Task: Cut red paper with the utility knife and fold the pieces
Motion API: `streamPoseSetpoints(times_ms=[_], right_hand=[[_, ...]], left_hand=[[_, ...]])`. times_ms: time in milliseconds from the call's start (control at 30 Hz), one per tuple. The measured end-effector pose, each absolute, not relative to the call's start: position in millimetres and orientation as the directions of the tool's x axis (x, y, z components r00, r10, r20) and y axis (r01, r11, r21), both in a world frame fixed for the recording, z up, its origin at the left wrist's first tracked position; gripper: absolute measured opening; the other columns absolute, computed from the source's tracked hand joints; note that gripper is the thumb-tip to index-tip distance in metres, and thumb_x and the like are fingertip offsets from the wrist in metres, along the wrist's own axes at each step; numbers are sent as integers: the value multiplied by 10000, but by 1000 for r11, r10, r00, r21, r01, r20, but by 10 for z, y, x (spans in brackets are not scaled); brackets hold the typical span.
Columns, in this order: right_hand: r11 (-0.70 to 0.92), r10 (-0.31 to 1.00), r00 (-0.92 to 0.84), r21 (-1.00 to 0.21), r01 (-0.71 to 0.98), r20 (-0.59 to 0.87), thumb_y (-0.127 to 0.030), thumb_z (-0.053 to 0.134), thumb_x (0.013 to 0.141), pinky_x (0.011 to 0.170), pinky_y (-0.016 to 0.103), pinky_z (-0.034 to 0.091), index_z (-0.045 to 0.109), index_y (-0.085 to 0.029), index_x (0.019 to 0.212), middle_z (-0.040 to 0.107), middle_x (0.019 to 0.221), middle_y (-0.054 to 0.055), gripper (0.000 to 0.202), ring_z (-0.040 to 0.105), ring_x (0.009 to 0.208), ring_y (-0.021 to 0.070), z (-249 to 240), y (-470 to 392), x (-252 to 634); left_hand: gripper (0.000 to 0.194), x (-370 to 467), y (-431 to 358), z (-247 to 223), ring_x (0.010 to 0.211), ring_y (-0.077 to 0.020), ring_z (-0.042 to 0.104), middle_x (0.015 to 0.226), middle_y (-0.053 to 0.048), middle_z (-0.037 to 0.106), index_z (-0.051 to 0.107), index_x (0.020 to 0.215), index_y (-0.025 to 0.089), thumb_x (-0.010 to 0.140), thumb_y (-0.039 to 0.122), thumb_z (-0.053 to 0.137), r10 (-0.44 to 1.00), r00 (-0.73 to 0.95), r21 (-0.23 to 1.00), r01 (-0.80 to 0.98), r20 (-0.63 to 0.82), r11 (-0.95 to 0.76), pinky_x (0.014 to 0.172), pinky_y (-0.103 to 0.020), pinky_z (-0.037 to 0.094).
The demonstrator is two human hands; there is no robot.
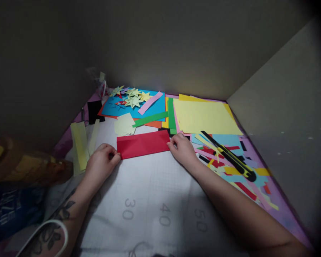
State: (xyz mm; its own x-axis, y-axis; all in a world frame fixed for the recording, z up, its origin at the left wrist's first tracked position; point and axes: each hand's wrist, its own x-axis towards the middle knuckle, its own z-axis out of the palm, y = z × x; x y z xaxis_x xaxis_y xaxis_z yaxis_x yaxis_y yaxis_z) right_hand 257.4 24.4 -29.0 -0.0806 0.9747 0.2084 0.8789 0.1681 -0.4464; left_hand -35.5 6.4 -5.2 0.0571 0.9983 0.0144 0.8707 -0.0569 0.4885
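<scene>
A red paper strip [143,144], wide and apparently folded along its length, is stretched between my two hands over a white mat [139,178] printed with a grid and numbers. My left hand [104,159] pinches its lower left corner between thumb and fingers. At the other end, my right hand [183,148] has its thumb and fingers closed on the right edge. Just behind the red paper lie a pale yellow piece [125,124] and a green strip [151,119].
Paper stars [133,101] rest on a blue sheet [152,110] at the back. Yellow sheets [205,116] lie back right. A yellow-black cutter [235,160] sits on coloured scraps beside my right forearm. Pale strips [79,142] lie left, near a blurred bottle-like object [29,167].
</scene>
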Motion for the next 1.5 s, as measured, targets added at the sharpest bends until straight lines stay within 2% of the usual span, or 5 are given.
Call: streamPoseSetpoints(times_ms=[467, 667, 933, 1267, 1500], right_hand=[[202, 961, -103, -401, 893, 256, -203, 505, 825, 808, 394, 414, 541, -166, 958, 548, 949, 114, 143, 491, 928, 268, -307, 190, 2555], [570, 822, -531, -293, 767, 209, -8, 424, 791, 990, 432, 307, 581, -201, 1117, 503, 1279, 102, 411, 373, 1215, 251, -132, 329, 2534], [557, 799, -599, -315, 769, -49, -121, 554, 758, 783, 322, 413, 577, -164, 996, 586, 1048, 102, 243, 520, 972, 228, 166, 664, 2185], [471, 763, -530, -244, 848, -369, -389, 671, 677, 565, 279, 404, 572, -187, 906, 624, 945, 95, 320, 578, 822, 239, 229, 981, 2001], [461, 776, -542, -297, 836, -322, -392, 629, 733, 526, 263, 367, 551, -194, 960, 642, 945, 83, 312, 584, 767, 218, 237, 946, 2023]], left_hand=[[132, -352, 19, -38, 816, -196, 569, 913, -49, 590, 565, 850, 194, 778, 295, 522, 993, 73, 445, 889, 89, -105, 669, -287, 436], [336, -285, 92, 38, 1163, -246, 466, 1255, -55, 547, 629, 1056, 259, 857, 130, 390, 820, 562, 290, 770, 112, -568, 966, -405, 372], [217, -1, 396, 167, 918, -218, 551, 963, -87, 602, 629, 768, 185, 799, 129, 422, 788, 613, 342, 755, -64, -560, 815, -331, 434], [500, 83, 786, 277, 935, -247, 534, 1068, -99, 558, 524, 1095, 175, 612, 246, 630, 759, 565, 341, 818, -323, -464, 764, -322, 439], [553, 15, 883, 217, 945, -247, 553, 1060, -71, 579, 523, 1096, 212, 574, 332, 659, 729, 599, 375, 793, -331, -480, 761, -310, 438]])
